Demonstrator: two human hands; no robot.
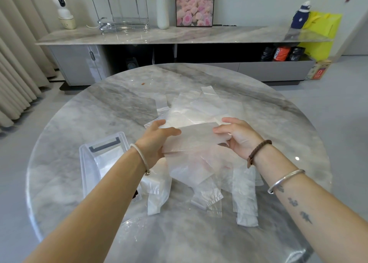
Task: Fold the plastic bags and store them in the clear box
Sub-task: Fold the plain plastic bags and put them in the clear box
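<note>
A person's two bare forearms reach out over a round grey marble table (pixel 111 107), seen from above. Between the hands is a translucent white plastic bag folded into a flat strip (pixel 196 136), lifted just above the table. The left hand (pixel 157 141) grips the strip's left end, thumb lying across the top and fingers curled behind it. The right hand (pixel 240 140) pinches the right end, thumb against the near face and fingers bent round the edge.

Under and around the strip lies a loose pile of crumpled translucent plastic bags (pixel 201 175), spreading from the middle of the table toward the person; several handles and corners stick out.

A clear rectangular plastic box with a dark grey handle (pixel 86 173) stands on the table's left part, just beside the left forearm. White plastic shows inside it, though how it is folded cannot be told.

The left wrist wears a pale cord bracelet (pixel 141 157). The right wrist wears a brown braided band (pixel 257 150) and a silver bangle (pixel 284 180).

Beyond the table stands a long grey sideboard with a marble top (pixel 179 34), carrying a tall white vase (pixel 162 11) and a framed picture of pink roses (pixel 194 4).
</note>
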